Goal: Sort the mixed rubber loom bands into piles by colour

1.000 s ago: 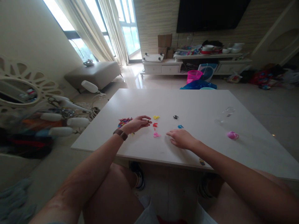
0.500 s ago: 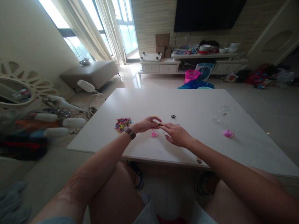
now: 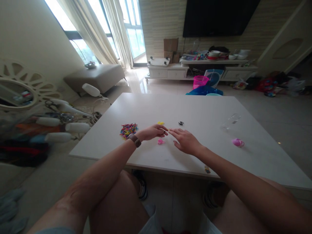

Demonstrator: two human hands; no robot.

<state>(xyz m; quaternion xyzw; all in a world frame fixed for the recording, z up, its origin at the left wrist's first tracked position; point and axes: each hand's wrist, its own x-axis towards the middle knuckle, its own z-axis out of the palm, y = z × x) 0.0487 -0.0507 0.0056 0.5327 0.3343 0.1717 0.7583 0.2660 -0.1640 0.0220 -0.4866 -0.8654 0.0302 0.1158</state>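
Observation:
My left hand (image 3: 153, 132), with a brown watch on its wrist, hovers over the white table (image 3: 195, 110). Its thumb and fingers close around a small dark piece (image 3: 164, 132). A tiny yellow piece (image 3: 168, 130) shows where the fingertips of both hands meet. My right hand (image 3: 185, 140) has its fingers stretched toward it and the thumb apart. To the left lies a heap of small multicoloured pieces (image 3: 128, 130). Around the hands are a pink cluster (image 3: 161, 141), a yellow cluster (image 3: 160, 123) and a black cluster (image 3: 180, 123).
On the table's right side are a clear plastic bottle (image 3: 230, 123) lying down and a pinkish-purple rounded item (image 3: 238, 142). A small yellow figure (image 3: 207, 169) lies at the near edge. A lamp with white shades (image 3: 78, 127) stands left of the table.
My left fingers have shifted a little, and a yellow piece now shows at the fingertips. The yellow cluster behind the left hand is more visible. The view has tipped slightly upward.

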